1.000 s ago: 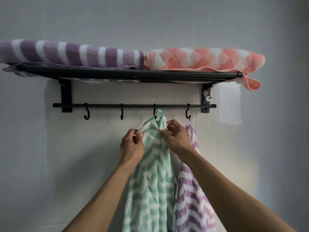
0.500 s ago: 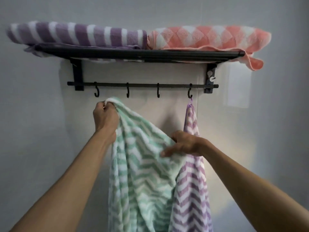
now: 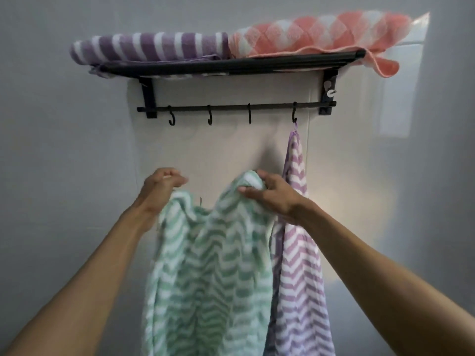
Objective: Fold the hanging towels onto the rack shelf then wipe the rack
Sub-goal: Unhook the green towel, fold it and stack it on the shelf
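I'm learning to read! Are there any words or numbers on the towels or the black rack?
None: no words, numbers or signs show anywhere.
The green towel, purple zigzag towel, purple striped towel and pink checked towel carry only patterns.
The black rack is plain.

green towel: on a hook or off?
Off. The green towel hangs spread between the left hand and right hand, below the hooks.

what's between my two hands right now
In the head view, the green towel's sagging top edge spans from the left hand to the right hand; above the sag, only bare wall.
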Available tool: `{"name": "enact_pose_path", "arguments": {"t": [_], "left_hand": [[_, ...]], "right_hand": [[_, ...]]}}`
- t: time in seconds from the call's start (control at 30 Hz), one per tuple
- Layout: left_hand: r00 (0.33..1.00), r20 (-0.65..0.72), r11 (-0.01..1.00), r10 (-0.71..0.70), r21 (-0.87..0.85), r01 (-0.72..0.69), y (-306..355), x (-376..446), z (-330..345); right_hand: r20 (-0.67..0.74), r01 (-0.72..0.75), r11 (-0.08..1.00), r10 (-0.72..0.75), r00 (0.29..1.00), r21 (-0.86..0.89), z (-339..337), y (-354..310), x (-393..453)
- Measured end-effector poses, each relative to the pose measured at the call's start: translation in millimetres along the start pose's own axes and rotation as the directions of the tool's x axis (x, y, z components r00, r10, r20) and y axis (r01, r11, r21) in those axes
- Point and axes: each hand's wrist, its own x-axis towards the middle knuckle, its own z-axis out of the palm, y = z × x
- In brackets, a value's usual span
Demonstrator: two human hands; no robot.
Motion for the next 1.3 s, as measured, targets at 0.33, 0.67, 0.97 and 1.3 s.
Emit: {"name": "enact_pose_path", "arguments": {"t": [0.33, 0.67, 0.97, 1.3], "left_hand": [[0.933, 0.344, 0.960, -0.101, 0.281, 0.000, -14.4, -87.5, 25.5], [0.975, -0.207, 0.993, -0.078, 0.073, 0.095, -16.8, -75.2, -6.5], [0.920, 0.347, 0.974, -0.185, 0.191, 0.123, -28.4, -75.3, -34.4], [0.999, 0.043, 0.999, -0.033, -0.006, 0.033, -53.3, -37.6, -103.3]], "right_hand": [[0.286, -0.163, 0.970, 0.209, 0.935, -0.179, 21.1, -26.9, -56.1], [0.114, -0.384, 0.804, 0.480, 0.870, -0.455, -37.9, 12.1, -116.1], [-0.051, -0.017, 0.966, 0.004, 0.999, -0.260, 32.6, -55.2, -53.7], [0.109, -0.073, 0.559, 0.286, 0.952, -0.826, 87.5, -65.6, 3.8]]}}
